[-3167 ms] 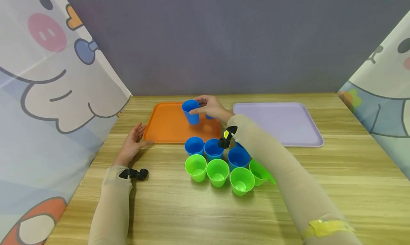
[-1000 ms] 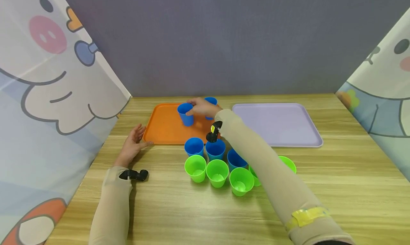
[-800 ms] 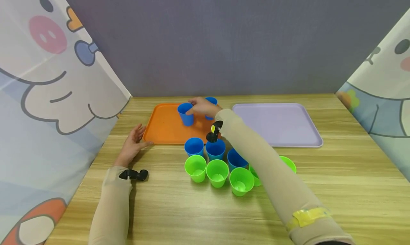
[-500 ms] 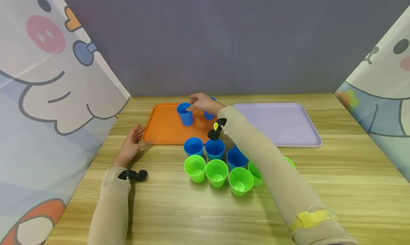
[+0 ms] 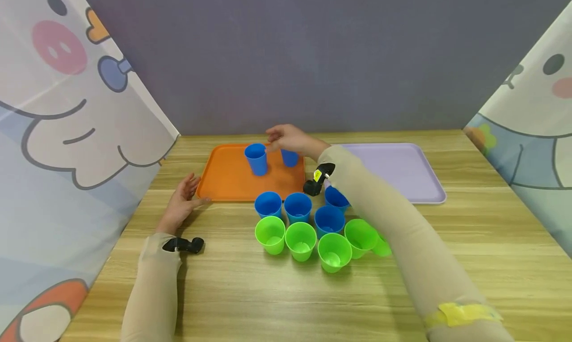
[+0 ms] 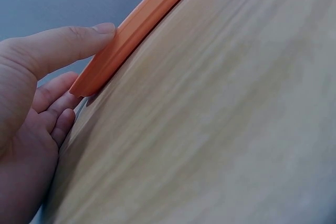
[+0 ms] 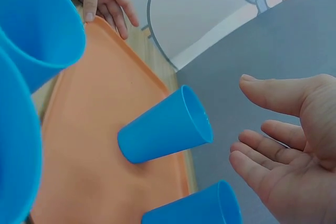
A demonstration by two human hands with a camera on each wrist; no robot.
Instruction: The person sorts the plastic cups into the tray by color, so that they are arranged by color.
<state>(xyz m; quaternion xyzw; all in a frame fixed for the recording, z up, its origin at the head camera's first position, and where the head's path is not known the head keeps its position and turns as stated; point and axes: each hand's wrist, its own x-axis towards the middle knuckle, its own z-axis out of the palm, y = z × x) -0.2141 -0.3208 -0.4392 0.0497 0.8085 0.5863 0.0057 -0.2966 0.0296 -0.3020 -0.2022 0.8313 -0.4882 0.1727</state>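
On the orange tray (image 5: 232, 180) two blue cups stand upright, one cup (image 5: 256, 159) near its middle and another cup (image 5: 290, 157) further right, partly behind my right hand (image 5: 292, 139). That hand hovers above the tray with its fingers spread and nothing in them; the right wrist view shows a gap between the fingers and the nearer tray cup (image 7: 163, 127). My left hand (image 5: 180, 203) lies at the tray's front left corner. Its thumb (image 6: 73, 45) touches the orange rim, while the other fingers rest loosely round the corner.
In front of the tray stand several blue cups (image 5: 269, 205) and, nearer me, several green cups (image 5: 301, 240), partly under my right forearm. A lilac tray (image 5: 393, 166) lies at the back right. A grey wall (image 5: 313, 59) rises behind the wooden table (image 5: 232, 282).
My right hand has set the blue cup down on the orange tray, let go of it and drawn back up and to the right. The left hand has stayed at the corner.
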